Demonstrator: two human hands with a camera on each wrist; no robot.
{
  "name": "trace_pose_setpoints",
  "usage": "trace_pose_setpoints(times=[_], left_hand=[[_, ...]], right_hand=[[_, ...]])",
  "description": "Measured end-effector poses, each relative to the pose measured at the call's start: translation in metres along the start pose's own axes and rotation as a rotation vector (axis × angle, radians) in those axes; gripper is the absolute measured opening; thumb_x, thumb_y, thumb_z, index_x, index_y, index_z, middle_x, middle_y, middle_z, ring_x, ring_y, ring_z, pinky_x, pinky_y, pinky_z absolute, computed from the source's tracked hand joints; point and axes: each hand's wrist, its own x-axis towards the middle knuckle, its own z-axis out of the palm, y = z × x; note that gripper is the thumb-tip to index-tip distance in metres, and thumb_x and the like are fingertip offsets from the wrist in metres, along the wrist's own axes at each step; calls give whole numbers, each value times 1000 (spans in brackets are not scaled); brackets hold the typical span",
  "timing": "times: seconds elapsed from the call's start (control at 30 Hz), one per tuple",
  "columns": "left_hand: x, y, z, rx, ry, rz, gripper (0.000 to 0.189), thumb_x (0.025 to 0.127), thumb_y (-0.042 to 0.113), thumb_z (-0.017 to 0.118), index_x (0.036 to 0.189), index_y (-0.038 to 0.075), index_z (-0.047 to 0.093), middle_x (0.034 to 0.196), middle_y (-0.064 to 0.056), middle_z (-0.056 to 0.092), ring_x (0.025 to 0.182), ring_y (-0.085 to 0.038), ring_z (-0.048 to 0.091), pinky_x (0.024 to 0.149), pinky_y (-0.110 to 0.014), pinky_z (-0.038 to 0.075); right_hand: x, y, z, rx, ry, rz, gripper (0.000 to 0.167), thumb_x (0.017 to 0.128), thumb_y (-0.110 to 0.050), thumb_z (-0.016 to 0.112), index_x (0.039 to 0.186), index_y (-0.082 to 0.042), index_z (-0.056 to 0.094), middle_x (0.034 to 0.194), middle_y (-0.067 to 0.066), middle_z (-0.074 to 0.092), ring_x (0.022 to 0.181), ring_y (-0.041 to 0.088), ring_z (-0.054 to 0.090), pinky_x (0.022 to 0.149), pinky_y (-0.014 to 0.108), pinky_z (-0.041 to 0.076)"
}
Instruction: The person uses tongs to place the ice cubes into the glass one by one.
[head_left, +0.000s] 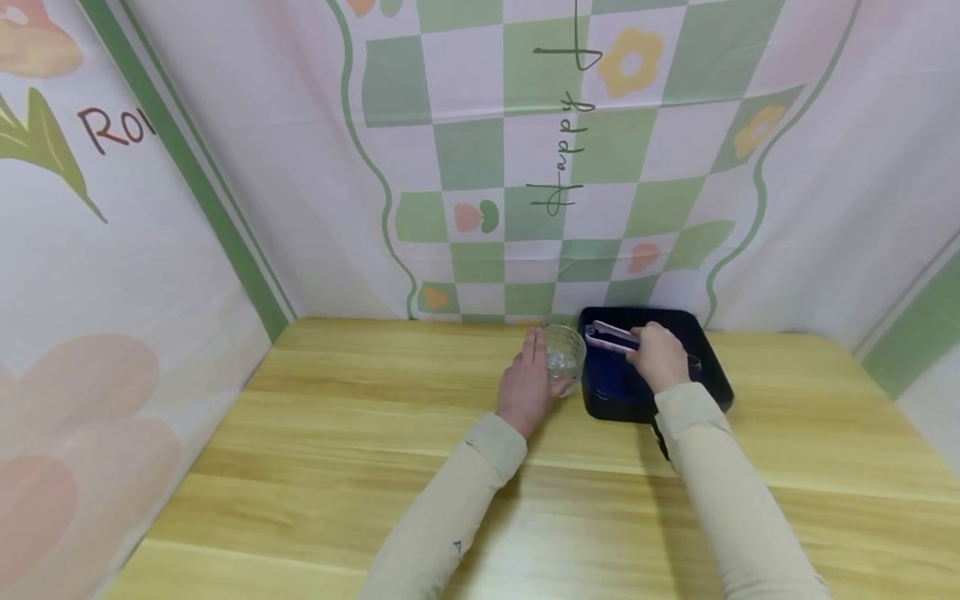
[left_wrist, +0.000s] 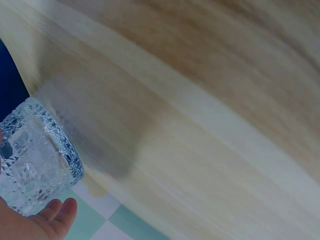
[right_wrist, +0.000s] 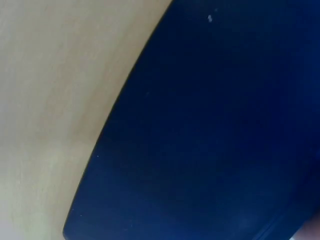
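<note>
A clear cut-glass tumbler (head_left: 566,354) stands on the table just left of a dark blue tray (head_left: 617,390). My left hand (head_left: 525,385) holds it, fingers stretched along its left side and thumb at the near side. In the left wrist view the glass (left_wrist: 35,155) shows its faceted pattern, with fingertips (left_wrist: 64,215) beside it. Over the tray, my right hand (head_left: 660,354) grips a pair of pinkish metal tongs (head_left: 611,336), their ends pointing left toward the glass. The tray's dark side (right_wrist: 190,125) fills most of the right wrist view; the tongs are hidden there.
The wooden table (head_left: 337,450) extends on both sides of the tray. Behind its far edge hangs a checked curtain (head_left: 525,167) with flowers and lettering, close to the tray and glass. Another printed cloth (head_left: 112,275) hangs at the left.
</note>
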Motion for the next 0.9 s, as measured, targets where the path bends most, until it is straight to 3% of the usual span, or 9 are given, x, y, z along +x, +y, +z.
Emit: trace_pose_setpoints(times=[0.23,0.9], left_hand=[[-1,1,0,12,4,-1,90,86,53,62,151,3,23,157,-8,31,112,-20,62,84,-31,57],[-1,-1,1,-7,7,-7,90,86,52,63,151,4,23,157,-8,31,112,-21,61,84,-32,57]], right_hand=[[0,2,-1,-21,-11,-46,34,79,-5,68,110,8,64,99,29,61,92,49,59,78,60,49],[4,12,-14,-2,-146,-66,38,80,-7,69,115,6,65,114,31,63,102,49,58,84,58,49]])
